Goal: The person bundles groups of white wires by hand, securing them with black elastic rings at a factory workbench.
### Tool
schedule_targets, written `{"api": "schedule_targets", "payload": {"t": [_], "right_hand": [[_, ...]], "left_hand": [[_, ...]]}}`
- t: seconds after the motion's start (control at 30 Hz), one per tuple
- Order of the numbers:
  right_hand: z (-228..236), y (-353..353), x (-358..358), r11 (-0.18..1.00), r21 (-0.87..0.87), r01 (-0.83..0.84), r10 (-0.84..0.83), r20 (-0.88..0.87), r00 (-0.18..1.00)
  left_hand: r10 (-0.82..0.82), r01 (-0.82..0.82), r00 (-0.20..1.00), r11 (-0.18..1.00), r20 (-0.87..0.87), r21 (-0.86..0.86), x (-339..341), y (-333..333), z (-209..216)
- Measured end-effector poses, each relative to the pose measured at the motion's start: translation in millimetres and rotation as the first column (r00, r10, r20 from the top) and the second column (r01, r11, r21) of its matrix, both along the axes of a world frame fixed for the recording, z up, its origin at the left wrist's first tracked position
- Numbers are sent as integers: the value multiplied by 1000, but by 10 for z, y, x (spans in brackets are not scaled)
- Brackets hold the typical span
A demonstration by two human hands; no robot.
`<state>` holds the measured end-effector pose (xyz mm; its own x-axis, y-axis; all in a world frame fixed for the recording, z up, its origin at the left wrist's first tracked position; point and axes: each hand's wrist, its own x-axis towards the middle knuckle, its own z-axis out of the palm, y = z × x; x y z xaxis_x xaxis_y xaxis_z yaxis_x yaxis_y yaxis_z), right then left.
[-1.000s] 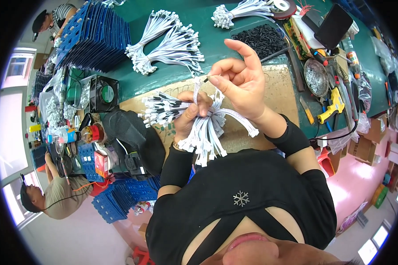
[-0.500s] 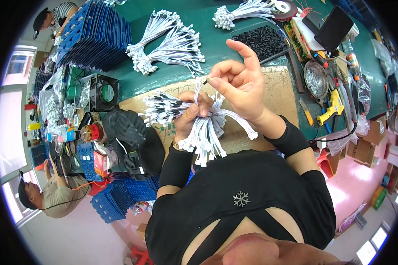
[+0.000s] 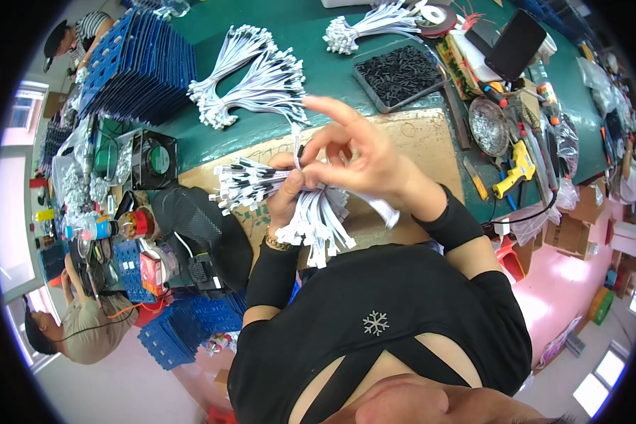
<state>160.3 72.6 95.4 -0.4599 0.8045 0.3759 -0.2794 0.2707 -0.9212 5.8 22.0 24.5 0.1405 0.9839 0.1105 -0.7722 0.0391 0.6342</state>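
My left hand (image 3: 287, 192) is closed around a bundle of white cables (image 3: 321, 222) with small white plugs at their ends. Many strands on the bundle's left side carry short black sleeves (image 3: 251, 177). One strand stands up out of the bundle, with a black sleeve (image 3: 300, 150) partway along it. At that strand's base, my right hand (image 3: 364, 164) pinches with thumb and bent fingers, close against the left hand. Its index finger points up and away. The exact contact at the fingertips is partly hidden.
Beyond the brown work board (image 3: 424, 134) lie tied cable bundles (image 3: 261, 85) and a tray of black sleeves (image 3: 396, 81). Blue stacked racks (image 3: 141, 63) and a fan (image 3: 155, 159) stand left. A yellow glue gun (image 3: 516, 169) and a knife (image 3: 475, 178) lie right. Two other people are at the left.
My right hand has moved down and left from above the bundle to beside my left hand. The black sleeve, earlier at its fingertips, now sits on the upright strand. The view has shifted slightly.
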Motion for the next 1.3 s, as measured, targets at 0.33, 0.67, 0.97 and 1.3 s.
{"api": "schedule_targets", "payload": {"t": [0.33,0.67,0.97,1.3], "right_hand": [[-774,1404,969,877,430,214,-473,849,235],[-682,1242,1031,839,354,413,-533,690,490],[-72,358,245,957,23,288,-289,81,954],[-68,93,88,964,77,255,-253,-35,967]], "left_hand": [[17,-26,999,962,33,272,49,52,-64],[30,-35,999,981,32,191,87,56,-8],[9,-12,1000,983,19,185,66,53,-30],[20,-21,1000,982,5,186,65,55,-9]]}}
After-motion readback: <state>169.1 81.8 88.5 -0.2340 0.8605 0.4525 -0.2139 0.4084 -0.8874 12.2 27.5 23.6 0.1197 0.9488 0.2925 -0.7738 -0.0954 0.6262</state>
